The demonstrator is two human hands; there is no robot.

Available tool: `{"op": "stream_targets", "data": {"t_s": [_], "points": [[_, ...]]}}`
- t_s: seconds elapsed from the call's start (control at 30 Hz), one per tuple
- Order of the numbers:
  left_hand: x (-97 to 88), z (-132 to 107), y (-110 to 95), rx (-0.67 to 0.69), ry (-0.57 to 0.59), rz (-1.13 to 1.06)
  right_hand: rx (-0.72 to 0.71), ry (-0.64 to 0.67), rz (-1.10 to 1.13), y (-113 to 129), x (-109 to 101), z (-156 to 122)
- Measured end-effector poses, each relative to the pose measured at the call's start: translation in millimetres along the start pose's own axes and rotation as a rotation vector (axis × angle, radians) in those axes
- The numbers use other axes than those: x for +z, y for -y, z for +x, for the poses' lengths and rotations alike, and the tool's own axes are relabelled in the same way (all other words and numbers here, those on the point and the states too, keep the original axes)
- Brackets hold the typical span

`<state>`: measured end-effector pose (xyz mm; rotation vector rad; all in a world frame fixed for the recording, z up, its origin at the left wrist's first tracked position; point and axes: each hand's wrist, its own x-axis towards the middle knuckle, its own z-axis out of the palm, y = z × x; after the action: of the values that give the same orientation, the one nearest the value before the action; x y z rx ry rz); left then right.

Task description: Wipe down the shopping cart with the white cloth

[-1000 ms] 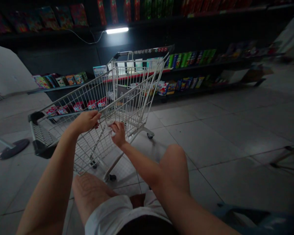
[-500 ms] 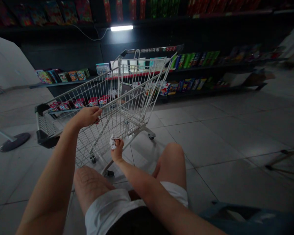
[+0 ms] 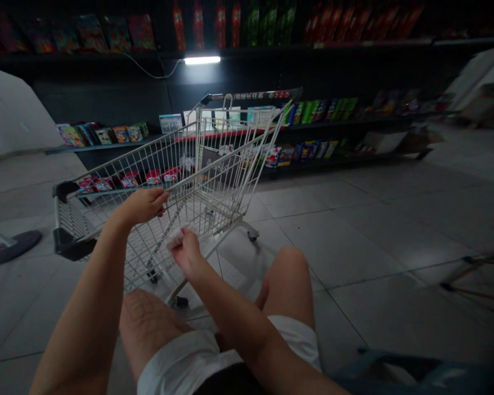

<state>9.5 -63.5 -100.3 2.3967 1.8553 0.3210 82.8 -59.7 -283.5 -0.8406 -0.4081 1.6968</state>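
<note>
A metal wire shopping cart (image 3: 226, 180) stands side-on before my knees, its push handle at the far right end. My left hand (image 3: 145, 205) is closed over the top rail of the near side. Lower down, my right hand (image 3: 185, 249) grips a crumpled white cloth (image 3: 180, 235) against or just in front of the wire side; I cannot tell whether it touches. The cloth is partly hidden by my fingers and slightly blurred.
Behind the cart runs a dark shelf (image 3: 119, 144) with boxes, packets and bottles, lit by a tube lamp (image 3: 202, 60). A round stand base (image 3: 14, 247) is at left. Tripod-like legs (image 3: 456, 286) and a bluish plastic object (image 3: 395, 365) are at right.
My right hand with the cloth has moved left along the cart's side. My left hand stays on the rail. The view has tilted up slightly.
</note>
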Motion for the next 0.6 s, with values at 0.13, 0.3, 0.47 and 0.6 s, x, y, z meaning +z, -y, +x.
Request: {"op": "stream_targets", "data": {"t_s": [0.13,0.3,0.47,0.6], "points": [[2.8,0.9,1.3,-0.007,-0.011,0.017,-0.066,-0.071,0.093,43.0,6.6,-11.6],[2.4,0.2,-2.2,0.0,-0.013,0.041,-0.966,-0.056,-0.506,97.0,-2.2,-10.2],[2.3,-2.3,-0.9,-0.01,-0.014,0.072,-1.162,0.206,-1.29,74.3,-47.3,18.0],[2.8,-3.4,-4.2,0.007,0.003,0.116,-0.998,0.367,-1.452,79.9,-66.5,15.6]]}}
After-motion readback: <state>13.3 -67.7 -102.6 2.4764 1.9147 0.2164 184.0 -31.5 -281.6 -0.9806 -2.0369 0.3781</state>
